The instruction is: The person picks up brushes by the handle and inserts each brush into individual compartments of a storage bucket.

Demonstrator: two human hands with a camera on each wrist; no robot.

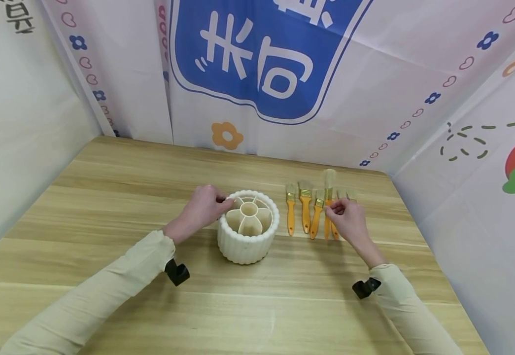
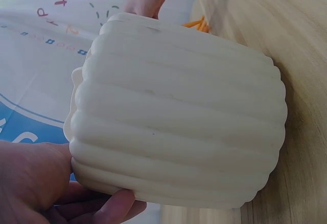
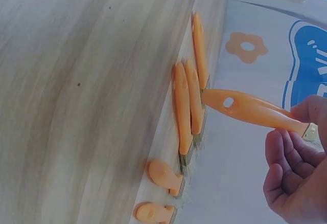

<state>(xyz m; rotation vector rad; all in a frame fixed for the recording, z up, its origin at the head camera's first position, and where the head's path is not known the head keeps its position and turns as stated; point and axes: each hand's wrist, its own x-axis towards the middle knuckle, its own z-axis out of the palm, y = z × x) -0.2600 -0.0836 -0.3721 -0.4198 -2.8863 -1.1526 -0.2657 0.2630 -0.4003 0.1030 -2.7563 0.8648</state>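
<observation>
At the middle of the table stands a white ribbed round organizer (image 1: 243, 247), its inside split into compartments about a central ring. My left hand (image 1: 203, 206) holds its left rim; in the left wrist view the fingers (image 2: 116, 207) lie along its wall. Right of it, my right hand (image 1: 350, 221) pinches a paintbrush (image 3: 250, 110) by its orange handle near the metal band. That brush is raised above the table, bristles away from me. Several other orange-handled paintbrushes (image 1: 305, 209) lie in a row beside and beneath the hand, which partly hides some.
The wooden table (image 1: 151, 305) meets a printed white backdrop (image 1: 350, 98) at the back, with white side panels left and right. Black mounts (image 1: 177, 272) are strapped at both wrists. In the right wrist view, two short-handled brushes (image 3: 164, 177) lie nearest the hand.
</observation>
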